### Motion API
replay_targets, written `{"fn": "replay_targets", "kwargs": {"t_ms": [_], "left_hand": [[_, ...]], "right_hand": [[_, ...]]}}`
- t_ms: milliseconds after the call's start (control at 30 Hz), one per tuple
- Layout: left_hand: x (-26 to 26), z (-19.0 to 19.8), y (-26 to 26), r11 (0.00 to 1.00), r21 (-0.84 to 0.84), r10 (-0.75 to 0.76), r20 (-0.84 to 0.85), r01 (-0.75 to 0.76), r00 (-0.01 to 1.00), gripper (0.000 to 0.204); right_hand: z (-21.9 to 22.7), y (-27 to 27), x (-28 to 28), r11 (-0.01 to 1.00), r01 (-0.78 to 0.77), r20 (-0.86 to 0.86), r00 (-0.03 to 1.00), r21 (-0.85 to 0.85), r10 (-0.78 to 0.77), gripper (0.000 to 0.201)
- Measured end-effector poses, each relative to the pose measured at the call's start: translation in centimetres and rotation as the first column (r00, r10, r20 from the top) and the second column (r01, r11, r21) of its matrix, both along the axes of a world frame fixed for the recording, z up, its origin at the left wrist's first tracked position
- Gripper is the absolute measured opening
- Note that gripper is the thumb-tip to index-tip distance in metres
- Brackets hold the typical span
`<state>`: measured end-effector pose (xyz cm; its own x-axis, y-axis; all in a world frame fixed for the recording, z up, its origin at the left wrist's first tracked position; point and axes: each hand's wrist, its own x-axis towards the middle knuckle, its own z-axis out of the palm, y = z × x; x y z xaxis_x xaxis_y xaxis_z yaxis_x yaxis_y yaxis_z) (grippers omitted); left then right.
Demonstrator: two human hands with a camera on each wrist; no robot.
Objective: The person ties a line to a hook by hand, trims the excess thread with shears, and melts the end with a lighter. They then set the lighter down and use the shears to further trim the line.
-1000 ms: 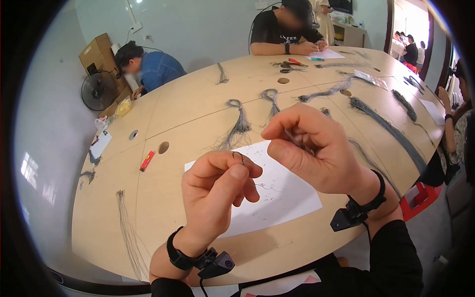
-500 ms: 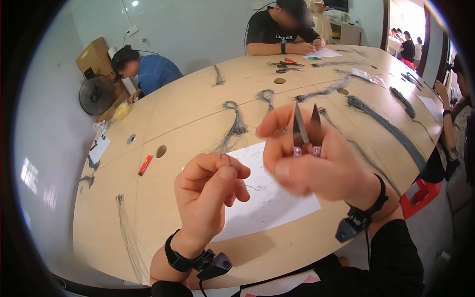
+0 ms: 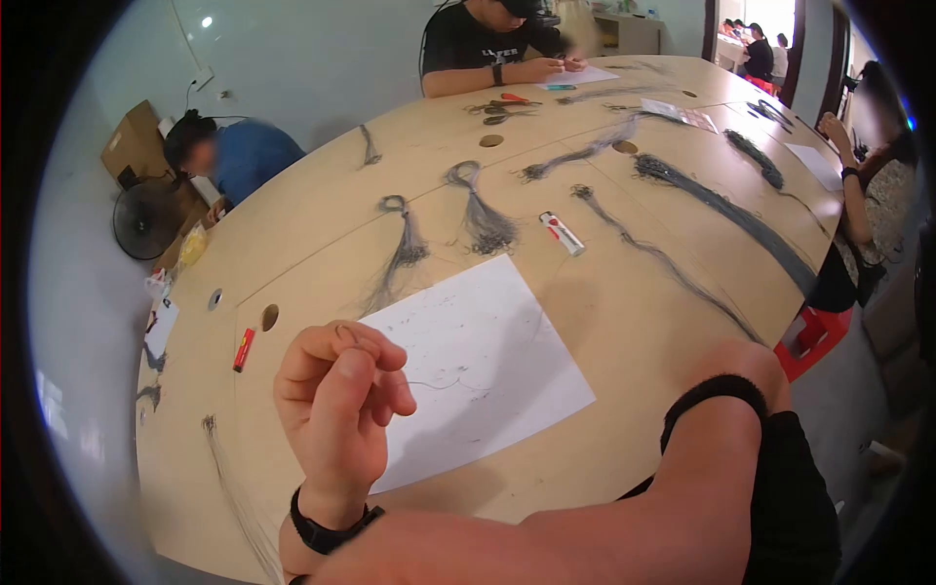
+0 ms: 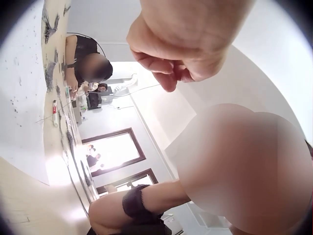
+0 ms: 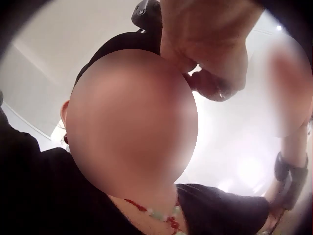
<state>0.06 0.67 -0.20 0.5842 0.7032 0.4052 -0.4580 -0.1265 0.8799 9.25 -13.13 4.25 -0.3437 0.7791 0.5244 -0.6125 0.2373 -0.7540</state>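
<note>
The left hand [image 3: 336, 395] pinches a thin wire loop [image 3: 347, 334] above the white paper sheet [image 3: 478, 361], work apparently mid-course; the right hand's [image 5: 215, 44] grip cannot be determined.

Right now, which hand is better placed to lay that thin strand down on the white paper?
Left. The left hand pinches the thin strand right beside the white paper; the right hand is raised out of the head view.

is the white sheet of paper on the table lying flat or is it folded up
Flat and spread out. In the head view the white sheet lies unfolded on the table, all four corners showing, beside the left hand.
</note>
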Motion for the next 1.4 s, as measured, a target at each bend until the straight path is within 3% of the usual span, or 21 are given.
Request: {"fn": "replay_targets", "kwargs": {"t_ms": [67,100,167,200,233,267,300,433,500,633,700,900,1200,1333,1400], "left_hand": [[0.1,-0.1,-0.2,1.000,-0.010,-0.009,0.006,0.009,1.000,0.003],[0.1,0.0,-0.2,0.999,-0.034,-0.010,0.023,0.011,1.000,0.004],[0.0,-0.2,-0.1,0.995,-0.095,0.014,0.080,-0.006,0.997,0.006],[-0.2,-0.1,0.3,0.998,0.007,-0.062,0.131,0.061,0.989,0.006],[-0.3,0.2,0.3,0.999,0.017,-0.049,0.119,0.047,0.992,0.006],[-0.4,0.4,0.2,0.999,0.031,-0.035,0.110,0.031,0.993,0.006],[-0.6,0.6,0.2,0.999,0.041,-0.016,0.122,0.011,0.992,0.006],[-0.9,0.9,-0.2,0.997,0.068,-0.039,0.042,0.036,0.998,0.006],[-0.8,0.9,-0.2,0.994,0.094,-0.058,0.047,0.054,0.997,0.006],[-0.9,0.8,-0.1,0.994,0.090,-0.066,0.026,0.063,0.997,0.006],[-0.7,0.6,-0.3,0.988,0.089,-0.138,0.086,0.130,0.987,0.007],[-0.6,0.3,-0.3,0.984,0.075,-0.168,0.065,0.163,0.984,0.007],[-0.2,-0.2,-0.5,0.976,0.126,-0.179,-0.011,0.178,0.984,0.007],[0.0,-0.5,-0.6,0.976,0.089,-0.204,0.030,0.201,0.978,0.006],[-0.1,-0.3,-0.6,0.980,-0.013,-0.199,0.015,0.199,0.980,0.006]], "right_hand": [[0.1,-0.1,0.5,0.997,-0.074,-0.014,0.997,0.019,0.074,0.037],[-0.4,-0.2,0.8,0.992,-0.088,0.142,0.985,-0.086,0.100,0.044],[-0.8,1.7,2.4,0.992,-0.023,0.164,0.986,-0.123,0.043,0.027],[-0.6,2.0,2.6,0.976,0.218,0.192,0.959,-0.026,-0.209,0.024],[-0.4,2.3,2.9,0.893,0.443,0.193,0.872,0.075,-0.449,0.024],[-0.5,3.1,3.8,0.850,0.511,0.301,0.796,0.130,-0.525,0.035],[-0.5,3.3,4.4,0.837,0.542,0.347,0.772,0.080,-0.533,0.038],[-1.7,5.5,5.0,0.790,0.605,0.300,0.739,0.098,-0.603,0.027],[-2.2,5.7,5.2,0.674,0.673,0.362,0.572,0.306,-0.736,0.031],[-2.5,6.1,4.9,0.599,0.683,0.356,0.483,0.418,-0.800,0.025],[-2.7,6.0,4.5,0.520,0.669,0.361,0.377,0.532,-0.853,0.024],[-2.3,5.6,4.9,0.493,0.587,0.406,0.285,0.643,-0.868,0.024],[-3.3,6.2,5.0,0.465,0.607,0.347,0.309,0.645,-0.885,0.011],[-3.1,6.3,5.0,0.447,0.573,0.345,0.284,0.687,-0.895,0.007],[-3.0,6.5,5.0,0.350,0.529,0.276,0.217,0.773,-0.936,0.008]]}}
